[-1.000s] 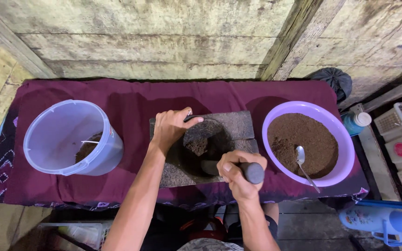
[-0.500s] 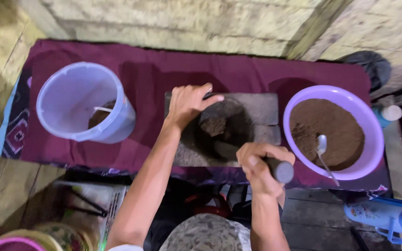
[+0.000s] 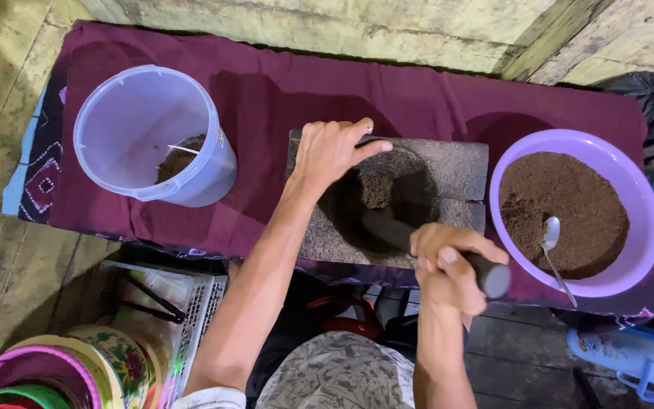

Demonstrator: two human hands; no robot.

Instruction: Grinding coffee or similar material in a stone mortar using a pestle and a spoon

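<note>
On maroon cloth [image 3: 266, 98], stone mortar [image 3: 456, 163]

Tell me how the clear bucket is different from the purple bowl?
The clear bucket is tall and deep; the purple bowl is wide and shallow. The bucket holds only a little brown powder at its bottom, while the bowl is nearly full. A metal spoon lies in the bowl. Both are round, plastic, and sit on the maroon cloth.

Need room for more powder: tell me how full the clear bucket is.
Nearly empty: the clear bucket holds only a small brown heap at its bottom.
</note>
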